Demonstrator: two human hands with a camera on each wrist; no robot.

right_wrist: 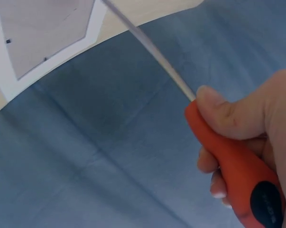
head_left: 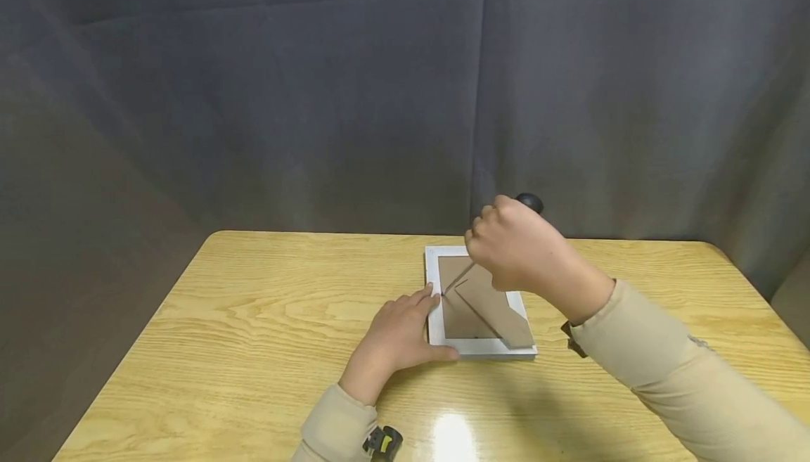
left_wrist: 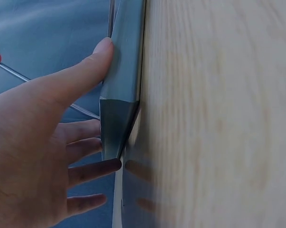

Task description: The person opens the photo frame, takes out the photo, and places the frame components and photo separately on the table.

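A white picture frame (head_left: 433, 265) lies back up on the table, with a brown backing board (head_left: 462, 321) inside it. Over the board lies a lighter brown slant-edged piece (head_left: 500, 307), its corner reaching across the near right rim. My left hand (head_left: 399, 332) touches the frame's left and near sides, thumb on the near side, fingers fairly straight and spread. My right hand (head_left: 515, 244) grips the orange handle of a screwdriver (right_wrist: 237, 166). In the head view its metal shaft (head_left: 457, 279) slants down to the frame's left inner edge, beside my left fingertips.
The wooden table (head_left: 285, 321) extends on both sides of the frame. Behind it hangs a dark grey curtain (head_left: 316, 110). Small dark tabs (right_wrist: 9, 41) stand along the frame's inner edge in the right wrist view.
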